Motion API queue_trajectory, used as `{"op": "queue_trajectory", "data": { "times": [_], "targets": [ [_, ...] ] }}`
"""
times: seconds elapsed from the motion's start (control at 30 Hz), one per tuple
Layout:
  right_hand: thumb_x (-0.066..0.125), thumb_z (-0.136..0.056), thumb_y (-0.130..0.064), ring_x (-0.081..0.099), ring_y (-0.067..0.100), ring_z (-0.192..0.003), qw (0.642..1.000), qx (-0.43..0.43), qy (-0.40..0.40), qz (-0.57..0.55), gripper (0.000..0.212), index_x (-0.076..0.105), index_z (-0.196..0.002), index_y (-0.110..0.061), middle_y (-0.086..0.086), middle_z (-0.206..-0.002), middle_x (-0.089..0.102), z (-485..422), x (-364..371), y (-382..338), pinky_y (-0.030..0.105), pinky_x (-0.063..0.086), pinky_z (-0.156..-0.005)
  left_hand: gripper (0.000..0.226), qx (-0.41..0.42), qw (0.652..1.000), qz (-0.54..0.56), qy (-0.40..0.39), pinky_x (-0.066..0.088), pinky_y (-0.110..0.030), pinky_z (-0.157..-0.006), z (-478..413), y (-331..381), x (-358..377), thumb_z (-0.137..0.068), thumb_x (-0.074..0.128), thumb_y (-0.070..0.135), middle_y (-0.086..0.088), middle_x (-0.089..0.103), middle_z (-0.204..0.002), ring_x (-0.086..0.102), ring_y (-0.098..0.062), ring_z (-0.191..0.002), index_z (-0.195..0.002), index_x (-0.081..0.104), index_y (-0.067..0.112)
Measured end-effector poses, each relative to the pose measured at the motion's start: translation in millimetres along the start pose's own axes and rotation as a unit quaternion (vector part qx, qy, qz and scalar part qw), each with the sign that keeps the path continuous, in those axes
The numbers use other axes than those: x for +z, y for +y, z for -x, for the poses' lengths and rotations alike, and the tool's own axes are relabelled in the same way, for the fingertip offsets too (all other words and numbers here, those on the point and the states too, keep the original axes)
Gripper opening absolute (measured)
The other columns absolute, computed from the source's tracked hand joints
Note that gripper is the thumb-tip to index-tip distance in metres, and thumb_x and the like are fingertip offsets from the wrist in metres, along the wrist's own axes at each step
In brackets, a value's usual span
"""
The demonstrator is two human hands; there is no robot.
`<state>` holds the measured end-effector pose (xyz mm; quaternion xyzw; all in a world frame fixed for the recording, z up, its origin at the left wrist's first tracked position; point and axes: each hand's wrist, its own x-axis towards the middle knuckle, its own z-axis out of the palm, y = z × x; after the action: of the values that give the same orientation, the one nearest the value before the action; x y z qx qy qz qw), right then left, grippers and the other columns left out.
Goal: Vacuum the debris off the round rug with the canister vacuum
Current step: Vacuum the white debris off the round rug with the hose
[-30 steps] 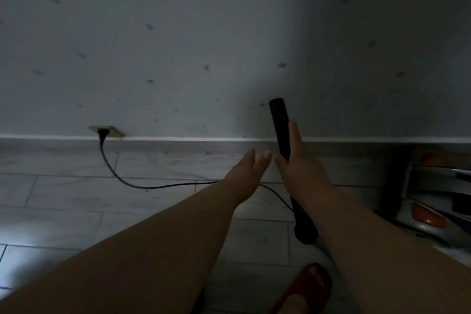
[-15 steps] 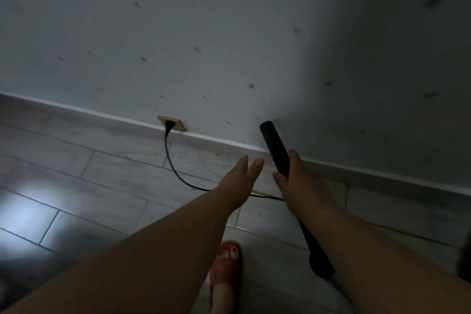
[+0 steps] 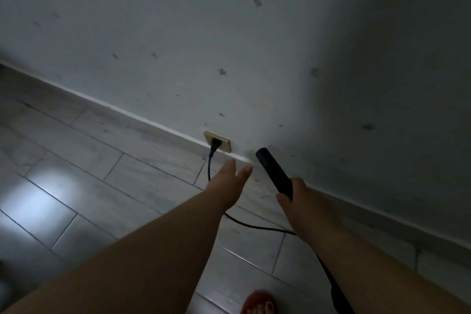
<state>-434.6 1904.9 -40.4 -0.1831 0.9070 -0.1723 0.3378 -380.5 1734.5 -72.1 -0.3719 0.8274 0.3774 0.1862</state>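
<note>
Nearer the wall socket (image 3: pixel 218 142) now, left hand (image 3: pixel 229 188) fingers straight and empty, right hand (image 3: pixel 294 200) fingers clasping black vacuum tube (image 3: pixel 274 173).

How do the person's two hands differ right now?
The left hand has straight fingers and holds nothing; the right hand curls round the black vacuum tube. The left hand lies nearer the wall socket than the right hand. Both are bare and stretched toward the wall.
</note>
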Motion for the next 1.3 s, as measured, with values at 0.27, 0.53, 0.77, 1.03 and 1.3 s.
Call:
{"op": "queue_trajectory", "data": {
  "times": [0.27, 0.53, 0.77, 1.03, 1.3],
  "targets": [
    [0.039, -0.102, -0.045, 0.056, 0.019, -0.088, 0.999, -0.025, -0.02, 0.031, 0.041, 0.041, -0.133, -0.018, 0.006, -0.114, 0.063, -48.4, 31.3, -29.5, 0.027, 0.037, -0.066, 0.068, -0.002, 0.999, -0.042, 0.027, 0.025, -0.039, -0.115, -60.3, -43.1, -22.4, -0.097, 0.042, 0.043, -0.006, 0.017, -0.158, 0.023, -0.025, -0.143, -0.151, 0.014, 0.013],
    [0.039, -0.102, -0.047, 0.06, 0.022, -0.093, 0.998, -0.04, -0.019, 0.048, 0.042, 0.043, -0.13, -0.016, 0.006, -0.114, 0.063, -90.6, 50.8, -35.3, 0.029, 0.048, -0.073, 0.054, -0.042, 0.993, -0.058, 0.094, 0.042, -0.038, -0.103, -116.1, -66.0, -24.3, -0.092, 0.056, 0.033, -0.01, 0.047, -0.136, 0.048, -0.027, -0.123, -0.137, 0.038, 0.01],
    [0.038, -0.102, -0.046, 0.058, 0.019, -0.088, 0.997, -0.047, -0.023, 0.049, 0.042, 0.043, -0.131, -0.017, 0.006, -0.113, 0.062, -113.0, 66.7, -36.1, 0.03, 0.05, -0.075, 0.04, -0.054, 0.988, -0.098, 0.109, 0.045, -0.035, -0.086, -148.2, -77.1, -19.6, -0.095, 0.05, 0.034, -0.013, 0.056, -0.119, 0.056, -0.028, -0.108, -0.125, 0.046, 0.008],
    [0.038, -0.101, -0.048, 0.056, 0.019, -0.082, 0.997, -0.049, -0.027, 0.054, 0.039, 0.046, -0.124, -0.017, 0.006, -0.108, 0.063, -125.6, 74.9, -37.6, 0.029, 0.049, -0.071, 0.03, -0.076, 0.983, -0.1, 0.132, 0.042, -0.031, -0.076, -164.7, -78.5, -14.3, -0.099, 0.044, 0.028, -0.013, 0.061, -0.111, 0.058, -0.027, -0.102, -0.117, 0.057, 0.007],
    [0.04, -0.101, -0.049, 0.06, 0.023, -0.097, 0.997, -0.051, -0.028, 0.053, 0.04, 0.046, -0.125, -0.018, 0.007, -0.116, 0.062, -131.1, 79.7, -38.1, 0.031, 0.05, -0.079, 0.028, -0.069, 0.979, -0.124, 0.148, 0.045, -0.034, -0.079, -171.1, -80.0, -19.4, -0.099, 0.041, 0.025, -0.014, 0.063, -0.107, 0.059, -0.029, -0.101, -0.107, 0.061, 0.006]
  ]
}}
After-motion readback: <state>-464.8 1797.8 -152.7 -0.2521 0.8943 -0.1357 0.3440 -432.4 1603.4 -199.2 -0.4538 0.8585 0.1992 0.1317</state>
